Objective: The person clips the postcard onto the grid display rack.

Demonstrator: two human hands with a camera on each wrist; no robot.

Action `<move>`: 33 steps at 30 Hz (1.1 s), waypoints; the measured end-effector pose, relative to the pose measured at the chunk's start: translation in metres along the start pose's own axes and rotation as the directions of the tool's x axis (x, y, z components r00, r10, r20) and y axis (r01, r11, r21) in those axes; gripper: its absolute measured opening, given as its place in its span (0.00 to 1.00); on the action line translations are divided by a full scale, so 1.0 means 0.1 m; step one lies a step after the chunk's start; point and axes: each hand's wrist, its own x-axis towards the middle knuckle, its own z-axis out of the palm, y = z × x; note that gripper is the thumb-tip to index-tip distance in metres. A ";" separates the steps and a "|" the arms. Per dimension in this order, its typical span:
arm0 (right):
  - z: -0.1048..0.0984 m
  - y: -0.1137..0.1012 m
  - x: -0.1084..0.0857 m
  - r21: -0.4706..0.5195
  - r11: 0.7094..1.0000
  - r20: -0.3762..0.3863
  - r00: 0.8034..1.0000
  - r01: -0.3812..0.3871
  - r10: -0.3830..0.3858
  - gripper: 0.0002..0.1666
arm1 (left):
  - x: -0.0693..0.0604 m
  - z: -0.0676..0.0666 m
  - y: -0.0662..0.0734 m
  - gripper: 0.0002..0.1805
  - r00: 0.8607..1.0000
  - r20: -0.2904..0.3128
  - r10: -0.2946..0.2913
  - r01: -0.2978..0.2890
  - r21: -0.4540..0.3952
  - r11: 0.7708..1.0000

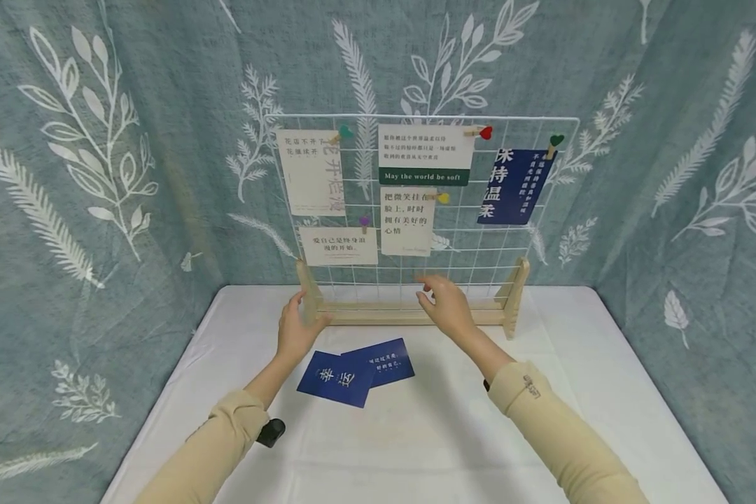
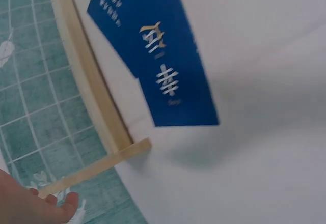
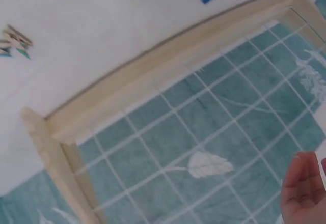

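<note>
My left hand (image 1: 297,332) is at the left wooden post (image 1: 311,288) of a white wire grid stand (image 1: 409,317), thumb and fingers spread on either side. In the left wrist view its fingers overlap the post's end; how firmly they touch is unclear. My right hand (image 1: 446,306) hovers at the lower middle of the grid, fingers loosely bent, nothing visible in it. Just above is a white card (image 1: 406,241) with a yellow heart clothespin (image 1: 442,198). Two blue cards, one (image 1: 337,392) overlapping the other (image 1: 393,360), lie on the table before the stand.
More cards hang on the grid: a cream card (image 1: 309,175), a small white card (image 1: 340,255), a green-banded card (image 1: 423,150) and a blue card (image 1: 516,189). Loose clothespins (image 3: 15,40) lie on the white table (image 1: 378,455). A patterned curtain (image 1: 183,140) surrounds the table.
</note>
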 end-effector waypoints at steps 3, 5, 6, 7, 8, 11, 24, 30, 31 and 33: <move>0.04 0.06 -0.06 0.022 0.999 -0.004 1.000 -0.023 0.023 0.15 | -0.04 0.02 -0.04 0.43 1.000 -0.019 0.010 -0.010 -0.010 1.000; 0.06 0.09 -0.10 0.034 0.999 -0.014 0.999 -0.034 0.034 0.15 | -0.07 0.03 -0.07 0.43 0.999 -0.030 0.016 -0.016 -0.028 0.999; 0.07 0.11 -0.11 0.040 0.998 -0.018 0.999 -0.040 0.041 0.15 | -0.08 0.03 -0.08 0.43 0.999 -0.034 0.017 -0.018 -0.041 0.999; 0.08 0.13 -0.13 0.043 0.998 -0.025 0.999 -0.043 0.045 0.15 | -0.09 0.04 -0.10 0.43 0.999 -0.035 0.014 -0.016 -0.050 0.999; 0.09 0.14 -0.15 0.045 0.998 -0.029 0.998 -0.049 0.050 0.15 | -0.10 0.05 -0.12 0.43 0.999 -0.037 0.009 -0.011 -0.054 0.998; 0.12 0.20 -0.21 0.062 0.995 -0.038 0.996 -0.072 0.075 0.14 | -0.15 0.08 -0.18 0.44 0.999 -0.040 -0.009 0.006 -0.053 0.999; 0.25 0.54 -0.58 0.069 0.981 -0.038 0.983 -0.179 0.182 0.14 | -0.43 0.16 -0.46 0.54 0.980 0.036 -0.196 0.184 0.213 0.960; 0.31 0.75 -0.78 0.072 0.977 -0.039 0.978 -0.200 0.203 0.13 | -0.50 0.17 -0.56 0.52 0.968 0.017 -0.252 0.237 0.283 0.929; 0.31 0.78 -0.81 0.072 0.976 -0.039 0.977 -0.206 0.209 0.13 | -0.50 0.17 -0.58 0.53 0.966 0.015 -0.259 0.243 0.290 0.926; 0.32 0.83 -0.87 0.068 0.974 -0.038 0.975 -0.216 0.219 0.13 | -0.51 0.18 -0.62 0.54 0.959 0.031 -0.283 0.260 0.308 0.915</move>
